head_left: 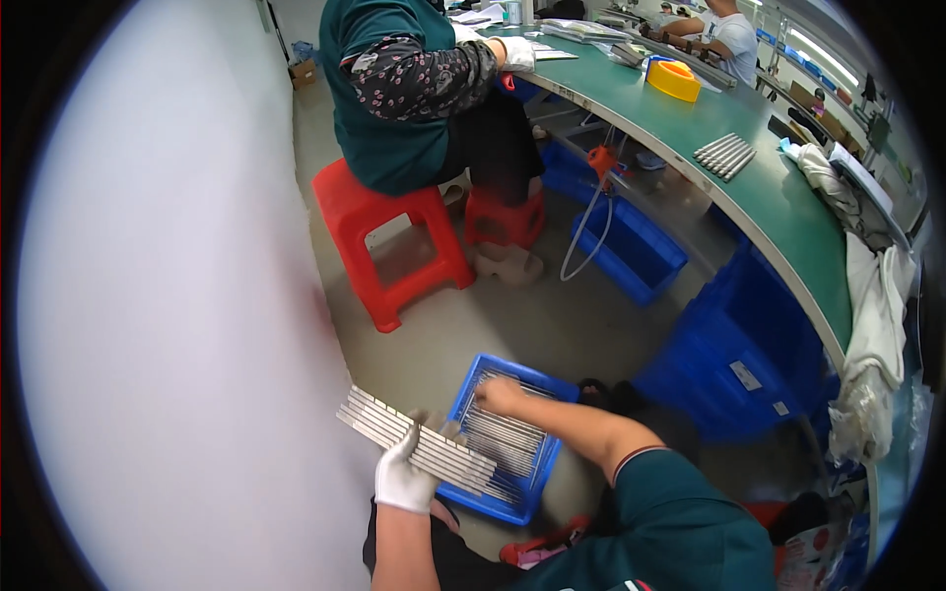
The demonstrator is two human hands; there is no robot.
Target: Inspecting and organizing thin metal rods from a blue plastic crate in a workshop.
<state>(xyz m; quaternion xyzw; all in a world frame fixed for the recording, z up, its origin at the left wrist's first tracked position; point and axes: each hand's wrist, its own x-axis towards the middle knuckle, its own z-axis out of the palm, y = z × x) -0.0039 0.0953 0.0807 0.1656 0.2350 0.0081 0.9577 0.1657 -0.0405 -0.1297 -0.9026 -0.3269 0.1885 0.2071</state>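
Observation:
My left hand (406,475), in a white glove, grips a flat row of long grey metal bars (409,438) held side by side above the floor. My right hand (500,395) is bare and reaches into a blue plastic crate (486,505) on the floor, its fingers on more grey bars (505,440) lying inside. The held row overlaps the crate's left edge.
A person in a teal top sits on a red stool (386,241) ahead, at a long green workbench (778,202) carrying a yellow tape roll (674,79) and another set of grey bars (725,156). Blue bins (734,360) stand under the bench. A white wall fills the left.

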